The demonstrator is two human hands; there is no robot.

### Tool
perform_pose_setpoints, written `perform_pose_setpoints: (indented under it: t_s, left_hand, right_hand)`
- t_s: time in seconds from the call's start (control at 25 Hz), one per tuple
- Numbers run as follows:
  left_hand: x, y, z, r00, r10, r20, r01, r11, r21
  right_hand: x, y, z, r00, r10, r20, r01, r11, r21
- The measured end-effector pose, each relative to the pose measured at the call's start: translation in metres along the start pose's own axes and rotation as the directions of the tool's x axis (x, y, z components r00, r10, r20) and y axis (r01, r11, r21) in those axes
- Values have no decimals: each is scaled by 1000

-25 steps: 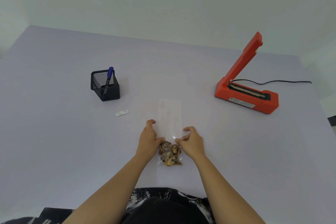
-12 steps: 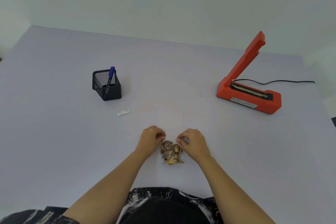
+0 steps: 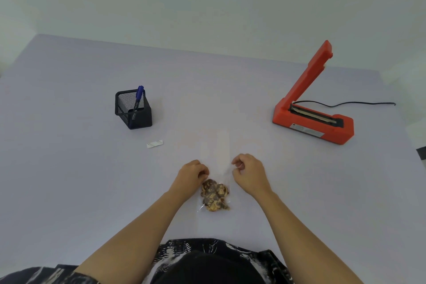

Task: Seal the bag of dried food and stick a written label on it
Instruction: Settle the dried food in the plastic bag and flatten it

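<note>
A clear plastic bag (image 3: 222, 152) lies flat on the lilac table (image 3: 69, 168), with brown dried food (image 3: 215, 195) bunched at its near end and its empty upper part stretching away from me. My left hand (image 3: 192, 174) has curled fingers pinching the bag's left edge just above the food. Opposite it, my right hand (image 3: 250, 173) pinches the right edge. A small white label (image 3: 155, 143) lies on the table to the left. A blue pen (image 3: 138, 97) stands in a black mesh holder (image 3: 136, 113).
An orange heat sealer (image 3: 313, 122) sits at the right with its arm raised, and its black cable (image 3: 359, 104) runs off to the right. My patterned clothing shows at the bottom edge.
My hands have moved apart from close together over the bag. The bag's empty upper part now shows stretched out flat beyond them.
</note>
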State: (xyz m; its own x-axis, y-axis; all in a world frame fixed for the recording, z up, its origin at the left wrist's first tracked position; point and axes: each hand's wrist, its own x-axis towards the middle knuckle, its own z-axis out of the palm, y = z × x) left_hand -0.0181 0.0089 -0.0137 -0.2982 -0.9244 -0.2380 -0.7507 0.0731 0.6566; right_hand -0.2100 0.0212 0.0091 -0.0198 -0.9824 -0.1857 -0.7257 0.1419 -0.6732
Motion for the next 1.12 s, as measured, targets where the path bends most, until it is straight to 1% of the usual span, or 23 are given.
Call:
perform_pose_setpoints:
  t_s: [0.04, 0.08, 0.12, 0.2, 0.24, 0.32, 0.52, 0.68, 0.84, 1.0, 1.12]
  left_hand:
    - [1, 0, -1, 1000, 0, 6, 0, 1000, 9]
    - [1, 0, -1, 1000, 0, 6, 0, 1000, 17]
    - [1, 1, -2, 1000, -4, 6, 4, 1000, 21]
    - [1, 1, -2, 1000, -20, 10, 20, 1000, 22]
    - [1, 1, -3, 1000, -27, 14, 27, 999, 20]
    - [1, 2, -4, 999, -34, 22, 34, 999, 20]
    - [7, 10, -8, 995, -82, 47, 80, 995, 54]
    - [8, 15, -7, 994, -42, 101, 32, 995, 97]
    - [8, 10, -11, 991, -30, 127, 14, 992, 126]
    - [11, 9, -7, 987, -5, 162, -28, 979, 201]
    - [13, 6, -3, 986, 37, 166, -71, 977, 202]
  right_hand:
    - [1, -8, 3, 1000, 3, -22, -2, 998, 59]
    - [1, -15, 6, 1000, 5, 6, -5, 995, 105]
    - [2, -20, 11, 998, 6, 69, -15, 991, 131]
    - [3, -21, 19, 980, 32, 194, -54, 993, 109]
    - [2, -19, 21, 974, 54, 218, -73, 994, 80]
    - [3, -13, 23, 971, 80, 225, -91, 995, 40]
    - [7, -16, 23, 968, 60, 245, -55, 998, -31]
    - [7, -16, 23, 966, 54, 254, -29, 994, -102]
    - [5, -12, 20, 960, 91, 265, -75, 995, -71]
    - [7, -15, 21, 960, 54, 276, -22, 993, -116]
    - [7, -13, 21, 967, 59, 247, -37, 995, -95]
